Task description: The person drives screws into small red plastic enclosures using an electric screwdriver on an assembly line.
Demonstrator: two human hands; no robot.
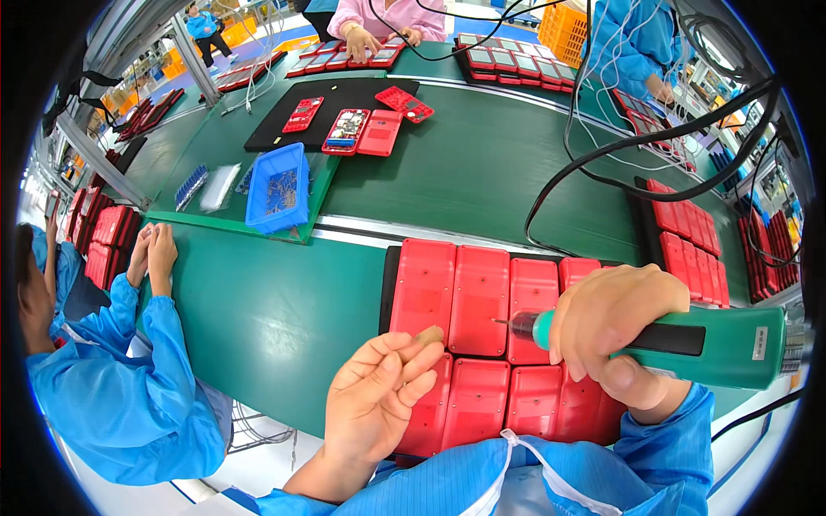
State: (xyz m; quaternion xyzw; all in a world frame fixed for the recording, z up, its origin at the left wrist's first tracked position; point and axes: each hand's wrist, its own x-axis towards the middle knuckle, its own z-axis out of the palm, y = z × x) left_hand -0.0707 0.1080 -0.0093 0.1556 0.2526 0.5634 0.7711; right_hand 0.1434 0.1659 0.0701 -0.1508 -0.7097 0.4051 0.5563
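Red plastic cases (480, 301), shaped as long rounded rectangles, lie in two close rows on the bench directly before the person, right of the middle, smooth backs upward, with small dark holes in them. Judging by the tool and these backs, the step in hand is screw-fastening.

At far left a co-worker in a blue jacket (112, 387) sits with hands near the edge of the smooth, faintly glossy green bench top (249, 301). Further in stands a blue rectangular plastic tray (275, 224), holding a loose heap of small grey metal screws (282, 191). Behind it, an opened red case with an exposed circuit board (346, 129) rests on a flat black mat (280, 107).

The person's left hand (370, 396) is turned palm up at the cases' left side, fingers loosely curled; whether it pinches anything small I cannot tell. Right of it, the thin metal bit (501, 322) points leftward above an upper-row case; contact is unclear. The right hand (615, 322) is wrapped firmly around a thick green electric screwdriver (740, 344) with a black side panel, held nearly flat. The next move probably calls for tipping the bit upright over a hole.
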